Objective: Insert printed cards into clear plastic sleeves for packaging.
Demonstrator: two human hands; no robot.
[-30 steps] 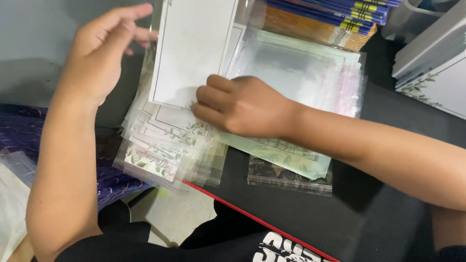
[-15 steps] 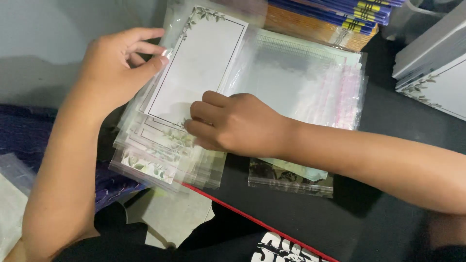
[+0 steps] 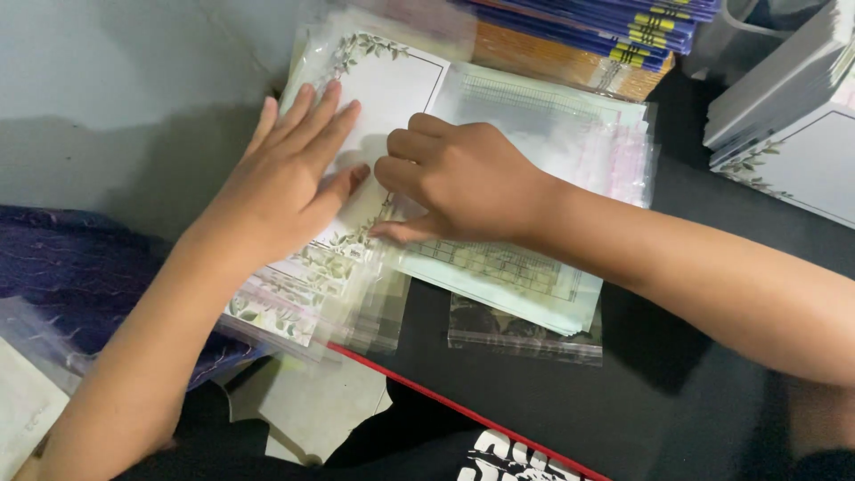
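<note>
Pressing hands (image 3: pixel 374 191) on sleeved card (image 3: pixel 392 85)

A small stationery packing spot, run by hand.

A dark table (image 3: pixel 695 383) against a plain grey wall (image 3: pixel 116 80) is crowded with paper stock in bulk: at the centre, a fanned pile of leaf-bordered white cards (image 3: pixel 383 98) in clear sleeves (image 3: pixel 374 312); just right of it, a stack of ruled sheets (image 3: pixel 534 267) in more sleeves; at 12 o'clock, a tall stack of blue-and-orange booklets (image 3: pixel 614 36); at 2 o'clock, piles of the same bordered cards (image 3: pixel 784 134) lying unsleeved. Many copies of a few printed items, with loose bags beside them, point to packing goods for sale rather than ordinary home or office use.
</note>
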